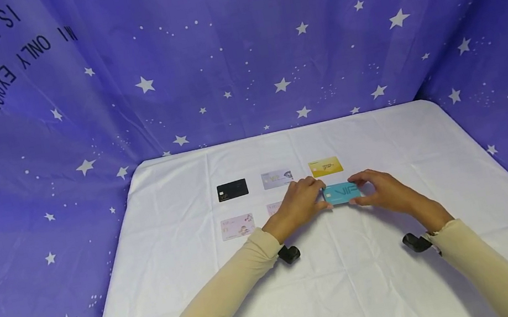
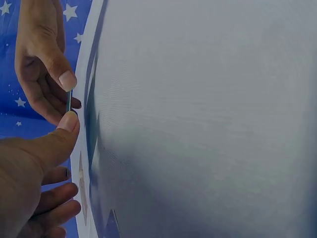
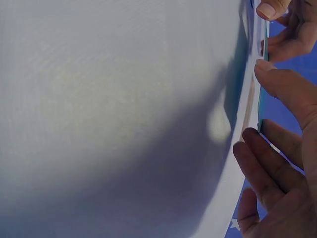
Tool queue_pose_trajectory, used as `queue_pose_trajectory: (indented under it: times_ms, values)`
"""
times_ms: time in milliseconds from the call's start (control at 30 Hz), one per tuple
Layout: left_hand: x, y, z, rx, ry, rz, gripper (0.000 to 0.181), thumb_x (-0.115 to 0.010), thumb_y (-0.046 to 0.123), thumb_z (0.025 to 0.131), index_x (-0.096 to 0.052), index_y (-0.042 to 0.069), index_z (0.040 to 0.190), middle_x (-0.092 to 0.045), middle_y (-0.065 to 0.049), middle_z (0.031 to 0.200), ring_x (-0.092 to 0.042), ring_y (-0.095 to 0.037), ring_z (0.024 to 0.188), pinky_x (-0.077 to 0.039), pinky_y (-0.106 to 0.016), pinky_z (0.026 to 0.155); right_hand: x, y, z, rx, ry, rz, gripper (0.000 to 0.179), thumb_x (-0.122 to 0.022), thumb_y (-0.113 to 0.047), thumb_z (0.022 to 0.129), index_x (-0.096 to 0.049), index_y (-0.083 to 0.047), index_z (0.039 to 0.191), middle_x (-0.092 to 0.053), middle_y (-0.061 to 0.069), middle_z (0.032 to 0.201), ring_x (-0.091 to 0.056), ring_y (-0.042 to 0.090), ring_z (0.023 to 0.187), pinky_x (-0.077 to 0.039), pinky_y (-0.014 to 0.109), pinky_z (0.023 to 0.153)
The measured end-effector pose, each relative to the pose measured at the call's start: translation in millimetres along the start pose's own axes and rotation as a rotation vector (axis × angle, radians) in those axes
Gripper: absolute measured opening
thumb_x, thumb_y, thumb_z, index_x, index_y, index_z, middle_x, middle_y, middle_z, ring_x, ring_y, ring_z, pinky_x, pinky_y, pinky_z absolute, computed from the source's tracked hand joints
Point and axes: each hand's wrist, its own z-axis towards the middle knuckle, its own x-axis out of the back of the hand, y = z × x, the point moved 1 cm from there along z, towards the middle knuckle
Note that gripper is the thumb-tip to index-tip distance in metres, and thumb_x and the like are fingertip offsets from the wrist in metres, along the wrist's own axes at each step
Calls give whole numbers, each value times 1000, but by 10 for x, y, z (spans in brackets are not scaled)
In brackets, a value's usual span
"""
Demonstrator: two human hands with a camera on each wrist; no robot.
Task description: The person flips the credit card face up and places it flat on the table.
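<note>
Between both hands is a turquoise card (image 1: 342, 193) with a small chip and dark lettering, its face toward the head camera. My left hand (image 1: 298, 203) pinches the card's left end with thumb and fingers. At the opposite end, my right hand (image 1: 386, 193) pinches it the same way. Both wrist views catch the card (image 3: 263, 101) nearly edge-on, raised off the cloth. Just behind it lies a yellow card (image 1: 325, 166). My left hand and wrist partly cover a pink card (image 1: 274, 208).
Farther left on the white tablecloth (image 1: 366, 285) lie a black card (image 1: 232, 190), a silver-lilac card (image 1: 277, 178) and another pink card (image 1: 237, 227). A purple star-patterned curtain (image 1: 220, 74) hangs behind and at both sides of the table.
</note>
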Motion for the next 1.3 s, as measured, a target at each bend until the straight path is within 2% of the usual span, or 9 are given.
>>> queue_pose_trajectory:
  times_ms: [233,500,767,967,1300]
  values:
    - [-23,10,8,9,-10,18,52,-74,56,93,-67,17,127,-65,-1,124,-62,-18,108,-45,-33,90,-28,41,26,-40,-11,-33,60,-86,-29,91,-63,-5,141,-58,19,135,-55,39,126,-36,66,104]
    - [-41,20,14,33,-24,18,55,-75,57,92,-69,18,130,-63,-1,128,-61,-18,111,-43,-33,92,-62,60,46,-56,0,-82,59,-86,-32,90,-65,-9,141,-55,21,133,-53,40,122,-34,59,92]
    - [-49,19,3,36,-35,14,56,-75,56,93,-70,17,133,-63,-3,132,-61,-19,115,-42,-34,98,-85,70,48,-74,5,-84,59,-86,-34,90,-65,-13,141,-51,22,136,-48,44,127,-32,65,94]
    - [-33,22,-17,67,-44,-18,55,-74,54,94,-70,19,136,-64,-2,134,-62,-20,119,-41,-37,101,-90,72,39,-105,-11,-52,60,-85,-37,90,-65,-15,142,-49,23,141,-43,46,132,-32,66,96]
    - [-39,23,-4,89,-70,-20,54,-73,55,95,-68,21,136,-62,-1,134,-60,-19,118,-39,-39,99,-115,110,40,-147,-36,-13,63,-83,-42,92,-61,-16,145,-42,26,147,-37,50,136,-31,68,98]
